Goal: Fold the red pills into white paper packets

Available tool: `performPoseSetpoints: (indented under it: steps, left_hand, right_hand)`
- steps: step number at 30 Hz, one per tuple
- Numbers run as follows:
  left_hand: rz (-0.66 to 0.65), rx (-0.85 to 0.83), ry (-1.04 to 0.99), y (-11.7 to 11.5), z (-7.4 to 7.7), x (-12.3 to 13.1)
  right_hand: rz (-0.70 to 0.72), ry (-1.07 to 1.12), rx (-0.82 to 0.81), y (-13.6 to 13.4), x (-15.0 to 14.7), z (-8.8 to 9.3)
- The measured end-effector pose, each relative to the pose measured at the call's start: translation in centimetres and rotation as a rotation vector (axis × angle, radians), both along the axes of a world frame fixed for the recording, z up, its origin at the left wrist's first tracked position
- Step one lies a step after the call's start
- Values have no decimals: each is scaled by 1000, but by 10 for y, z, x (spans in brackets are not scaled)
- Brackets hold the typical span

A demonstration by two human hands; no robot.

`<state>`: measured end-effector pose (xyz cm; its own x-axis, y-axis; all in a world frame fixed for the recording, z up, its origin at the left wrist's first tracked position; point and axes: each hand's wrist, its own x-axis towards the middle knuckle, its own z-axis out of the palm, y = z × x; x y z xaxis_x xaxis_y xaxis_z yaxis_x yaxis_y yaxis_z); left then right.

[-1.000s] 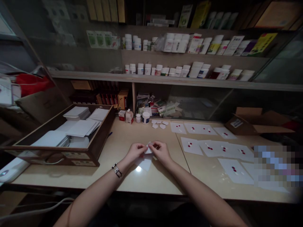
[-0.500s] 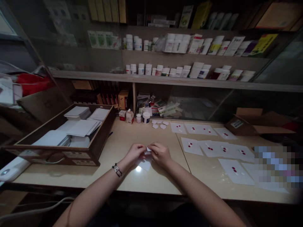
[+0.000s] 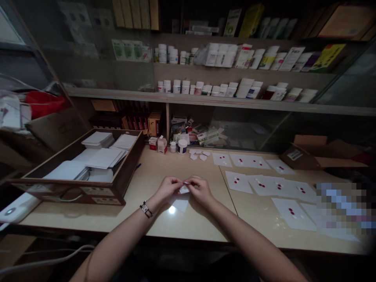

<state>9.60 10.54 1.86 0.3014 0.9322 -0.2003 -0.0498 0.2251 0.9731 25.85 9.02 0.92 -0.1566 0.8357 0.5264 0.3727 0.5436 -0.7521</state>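
My left hand (image 3: 169, 189) and my right hand (image 3: 199, 189) meet over the middle of the beige counter (image 3: 152, 219). Both pinch a small folded white paper packet (image 3: 184, 189) between their fingertips, held just above the counter. A watch (image 3: 145, 209) sits on my left wrist. To the right lie several white paper squares (image 3: 238, 182), each with small red and white pills on it. A few folded white packets (image 3: 198, 155) lie further back near the shelf.
A wooden drawer (image 3: 123, 172) with stacks of white paper sits on the counter at the left. Small bottles and boxes (image 3: 172, 145) stand at the counter's back. Shelves (image 3: 235, 102) of medicine bottles rise behind. An open cardboard box (image 3: 314, 154) lies at the right.
The paper packet between my fingers has been folded smaller and flatter. My hands stayed in the same place, fingers working closer together.
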Motion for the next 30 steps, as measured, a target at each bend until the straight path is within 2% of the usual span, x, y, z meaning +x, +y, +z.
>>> performPoseSetpoints:
  steps: [5, 10, 14, 18, 22, 26, 28, 30]
  left_hand:
    - [38, -19, 4, -1, -2, 1]
    - [116, -33, -67, -3, -3, 3]
    - [62, -164, -176, -3, 2, 0]
    - [26, -181, -231, -4, 9, -5]
    - [48, -183, -245, -4, 11, -8]
    - [74, -198, -208, -3, 8, -8]
    - [80, -175, -170, -2, 6, -7]
    - [73, -122, -107, -2, 5, -6]
  right_hand:
    - [5, -71, 122, -2, 3, -4]
    - [23, -331, 278, -5, 5, -3]
    - [-38, -484, 303, -5, 6, -3]
    - [-42, -542, 305, -8, 7, 1]
    - [12, -523, 281, -12, 9, 7]
    - [93, -398, 221, -12, 8, 9]
    - [89, -273, 106, -10, 6, 8]
    - [30, -124, -84, -5, 4, 7]
